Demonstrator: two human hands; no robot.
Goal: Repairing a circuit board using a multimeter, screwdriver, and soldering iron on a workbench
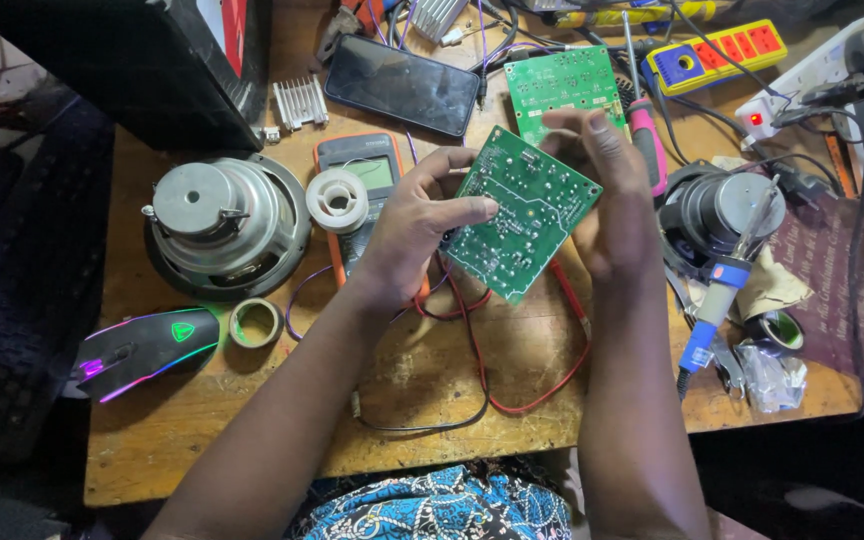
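Head view looks straight down on a scuffed wooden bench [432,400] where both bare hands hold one green circuit board [522,215] tilted above the wood. It is a flat rectangle turned like a diamond, its upward face a matte green speckled with small shiny solder points and pale traces. The left hand [412,235] grasps its left corner, thumb on top and fingers curled beneath. The right hand [617,200] clasps the right edge, fingers bent over the upper corner; how the thumb sits behind the board is hard to make out.

Just beyond the board lies a second green board [562,85], flat on the bench, and a glossy black phone [402,85] beside it. Under the left hand sits an orange-edged multimeter [362,170] with a grey screen, a white plastic solder spool [337,200] resting on it. Thin red leads [512,390] loop loosely over the wood below the board.

To the left a round metal speaker driver [222,225] lies magnet up, dull silver and ridged, with a small tape roll [255,323] and a black mouse [147,350] glowing green and pink near it. To the right a second speaker [722,215] carries a blue-handled soldering iron [717,300] leaning across it. A finned aluminium heat sink [299,102] lies near the phone
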